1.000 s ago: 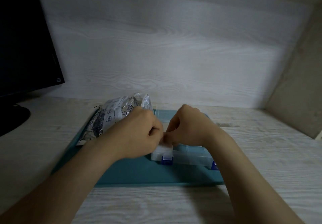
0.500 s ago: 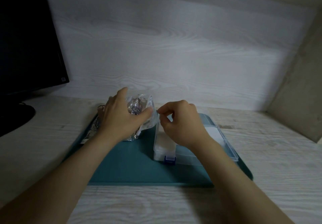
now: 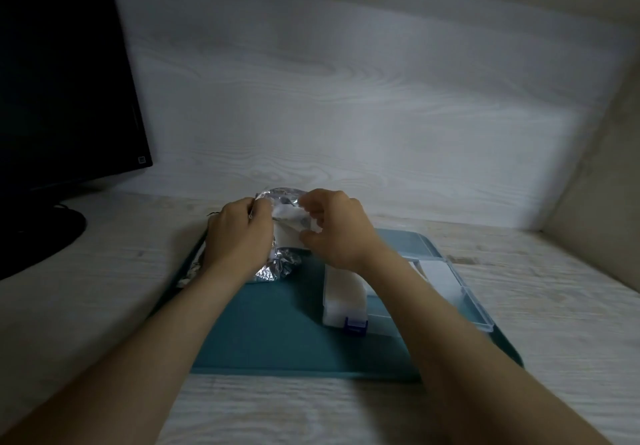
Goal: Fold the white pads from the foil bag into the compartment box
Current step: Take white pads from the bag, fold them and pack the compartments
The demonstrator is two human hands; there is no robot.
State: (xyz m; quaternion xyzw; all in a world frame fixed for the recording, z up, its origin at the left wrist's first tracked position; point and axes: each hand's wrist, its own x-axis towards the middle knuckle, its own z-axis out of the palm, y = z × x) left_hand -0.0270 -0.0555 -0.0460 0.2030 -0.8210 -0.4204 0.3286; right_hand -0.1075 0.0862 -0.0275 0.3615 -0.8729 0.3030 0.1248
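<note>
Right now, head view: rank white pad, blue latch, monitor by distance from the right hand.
1. white pad, pinched in the right hand at the foil bag's mouth
2. blue latch, on the compartment box's near edge
3. monitor, far left

dark monitor (image 3: 62, 81) stands far left on the pale wood desk (image 3: 554, 306) (screen black), teal mat (image 3: 270, 333) flat at centre.
</note>
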